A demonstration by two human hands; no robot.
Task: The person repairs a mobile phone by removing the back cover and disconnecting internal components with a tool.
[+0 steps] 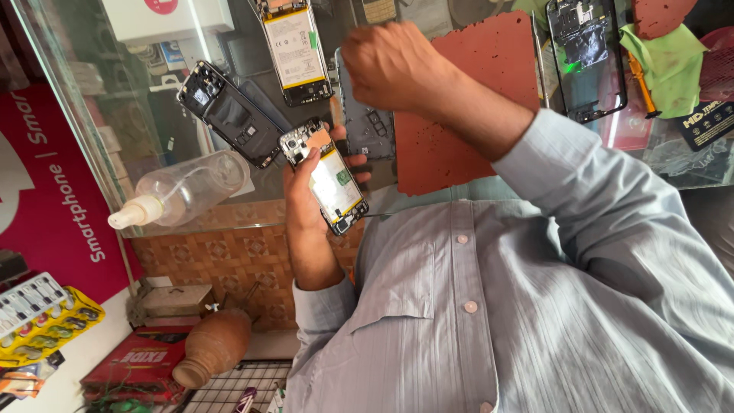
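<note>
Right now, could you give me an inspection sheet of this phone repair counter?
Surface: glass counter with a red mat on it.
Job's things: opened phone, its inner parts exposed.
Clutter: clear squeeze bottle lying on its side, dark phone back frame, another opened phone, a third opened phone near green cloths.
Grips: left hand holds the opened phone; right hand is raised in a closed fist above the mat, contents not visible.
Cables: nothing seen.
Surroundings: clay pot and red box below the counter; tiled wall.
</note>
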